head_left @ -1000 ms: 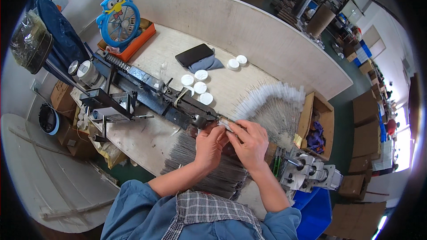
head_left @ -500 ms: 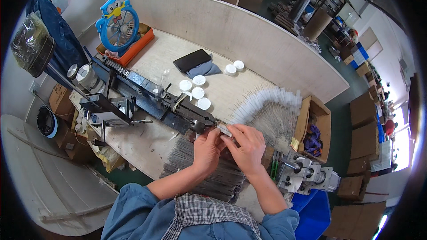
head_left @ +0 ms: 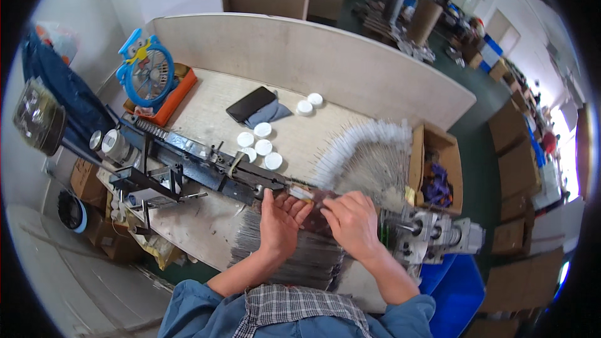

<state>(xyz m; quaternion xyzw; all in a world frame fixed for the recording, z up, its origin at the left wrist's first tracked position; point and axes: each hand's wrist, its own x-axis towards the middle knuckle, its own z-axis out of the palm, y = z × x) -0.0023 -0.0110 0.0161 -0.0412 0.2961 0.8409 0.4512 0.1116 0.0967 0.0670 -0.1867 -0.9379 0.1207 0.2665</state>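
Note:
My left hand (head_left: 280, 222) is turned palm up with its fingers apart, beside the right end of a long dark metal bench machine (head_left: 250, 175). A small white piece (head_left: 302, 193) lies at that end, just beyond my left fingertips. My right hand (head_left: 355, 222) is to the right of it, fingers bent and pressed together; what they pinch, if anything, is too small to make out. Beneath and in front of my hands lies a thick bundle of thin grey wires (head_left: 253, 238). Beyond my right hand, a curved row of white-tipped thin wires (head_left: 335, 150) fans out on the table.
Several round white tubs (head_left: 273, 161) and a black phone (head_left: 251, 105) on a grey cloth stand behind the machine. A blue toy-shaped fan (head_left: 150, 78) is at the far left. On the right are a cardboard box (head_left: 416, 166), a metal clamping mechanism (head_left: 432, 235) and a blue bin (head_left: 460, 285).
My hands have moved apart. The left has opened from a pinch to a spread palm, and the right has drawn back rightward from the white piece. The whole view has shifted slightly.

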